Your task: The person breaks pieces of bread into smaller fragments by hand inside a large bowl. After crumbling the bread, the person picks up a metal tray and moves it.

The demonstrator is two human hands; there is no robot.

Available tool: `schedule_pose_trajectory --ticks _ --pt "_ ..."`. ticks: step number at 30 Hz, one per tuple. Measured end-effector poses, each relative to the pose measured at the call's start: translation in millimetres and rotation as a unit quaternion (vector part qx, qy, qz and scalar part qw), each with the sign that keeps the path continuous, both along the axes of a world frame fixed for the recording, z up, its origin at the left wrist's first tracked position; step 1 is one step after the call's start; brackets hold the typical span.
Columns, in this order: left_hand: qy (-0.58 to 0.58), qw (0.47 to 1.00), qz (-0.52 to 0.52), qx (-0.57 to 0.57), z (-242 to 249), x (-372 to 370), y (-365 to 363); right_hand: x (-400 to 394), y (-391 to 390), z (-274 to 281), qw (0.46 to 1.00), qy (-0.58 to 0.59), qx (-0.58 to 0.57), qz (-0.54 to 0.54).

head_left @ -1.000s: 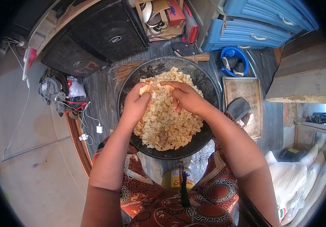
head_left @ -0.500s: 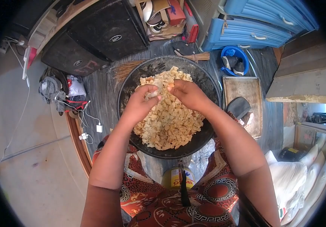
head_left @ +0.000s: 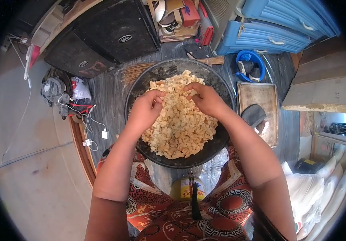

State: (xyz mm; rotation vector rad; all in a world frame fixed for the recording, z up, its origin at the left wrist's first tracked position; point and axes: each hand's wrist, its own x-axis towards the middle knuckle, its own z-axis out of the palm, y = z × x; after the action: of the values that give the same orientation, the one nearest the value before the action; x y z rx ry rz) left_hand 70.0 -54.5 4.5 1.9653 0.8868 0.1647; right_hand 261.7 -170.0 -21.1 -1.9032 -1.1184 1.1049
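A wide black basin (head_left: 131,96) holds a heap of small, pale yellow-brown broken pieces (head_left: 179,128), some with browner edges. My left hand (head_left: 145,107) hovers over the heap's left side, its fingers bent and thumb close under the fingertips; whether a small piece is pinched there I cannot tell. My right hand (head_left: 208,100) is over the upper right of the heap, index finger and thumb apart with pale pieces showing behind the gap. Both hands are separated by a strip of the heap. The basin stands in front of my knees, over a yellow-labelled tin (head_left: 187,188).
A straw broom (head_left: 136,74) lies behind the basin. To the right are a worn metal tray (head_left: 275,116) with a dark shoe (head_left: 254,115) and a blue bucket (head_left: 262,66) holding shoes. Black speakers (head_left: 116,36) stand back left. White cables (head_left: 90,120) trail on the left; white sacks (head_left: 305,193) sit right.
My hands have moved apart, left hand leftward and right hand rightward. The pale bits seen at the fingertips before no longer show there, and the right thumb and index finger have spread.
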Motion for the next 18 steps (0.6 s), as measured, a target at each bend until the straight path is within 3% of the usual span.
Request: schedule_pose_trajectory --ticks 12,18 --pt "0.042 0.995 -0.040 0.079 6.4 -1.4 -1.7 -1.2 2.6 -1.6 0.996 -0.069 0.058 0.003" --pt "0.046 0.994 -0.053 0.086 5.3 -1.9 -0.8 -1.8 2.5 0.0 0.998 -0.051 0.023 0.004"
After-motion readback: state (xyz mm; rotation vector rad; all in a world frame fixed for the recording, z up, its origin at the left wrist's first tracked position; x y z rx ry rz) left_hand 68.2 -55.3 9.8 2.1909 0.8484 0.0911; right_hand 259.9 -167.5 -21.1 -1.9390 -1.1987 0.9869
